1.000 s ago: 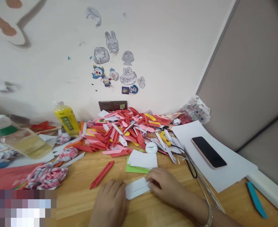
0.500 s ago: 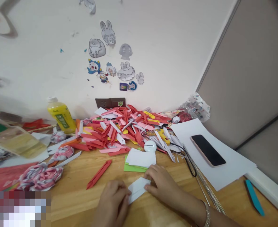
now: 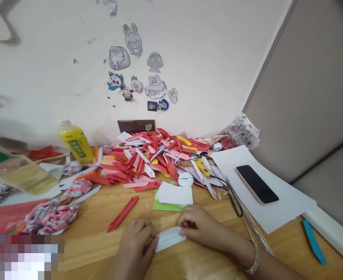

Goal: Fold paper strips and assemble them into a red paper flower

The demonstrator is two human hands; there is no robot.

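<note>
A small white sheet of paper, folded into a strip with a crease along it, lies low over the wooden table between both hands. My left hand has its fingers closed on the strip's left end. At the right end, my right hand pinches the upper corner between thumb and fingers. Just beyond the right hand sits a stack of white sheets on a green sheet. A folded red paper strip lies left of the stack.
Behind is a heap of folded red, pink, white and yellow strips. A glue gun and a round white case lie near it. A phone rests on white paper at right. A yellow drink bottle stands at left.
The white paper has gone from a wider, slanted shape to a narrower, flatter strip as its upper edge folded down. My right hand has shifted slightly; my left hand still holds its end.
</note>
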